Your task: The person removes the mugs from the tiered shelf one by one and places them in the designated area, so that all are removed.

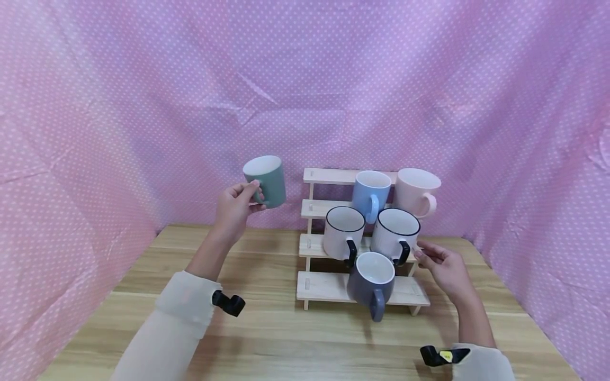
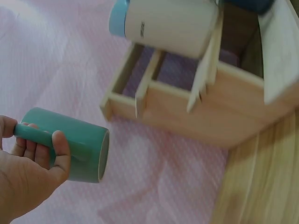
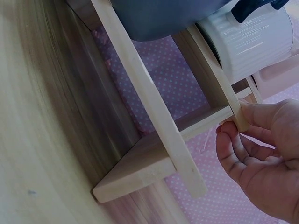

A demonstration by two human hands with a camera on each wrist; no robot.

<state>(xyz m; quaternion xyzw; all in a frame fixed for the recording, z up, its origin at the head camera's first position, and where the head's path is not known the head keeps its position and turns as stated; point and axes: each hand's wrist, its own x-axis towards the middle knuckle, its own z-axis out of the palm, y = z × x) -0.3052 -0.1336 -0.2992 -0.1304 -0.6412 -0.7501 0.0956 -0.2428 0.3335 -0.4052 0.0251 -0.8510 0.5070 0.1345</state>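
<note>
My left hand grips a green mug by its handle and holds it in the air, left of a tiered wooden rack. The mug's white inside shows in the head view; in the left wrist view fingers and thumb are curled about the handle. At the rack's right side, my right hand pinches the end of a shelf board between thumb and fingers. Close by that hand stands a white mug with a black rim and black handle.
Beside that white mug is a matching one. Above them stand a light blue mug and a pale pink mug; a dark grey mug sits on the lowest shelf. Pink dotted cloth hangs behind the wooden table.
</note>
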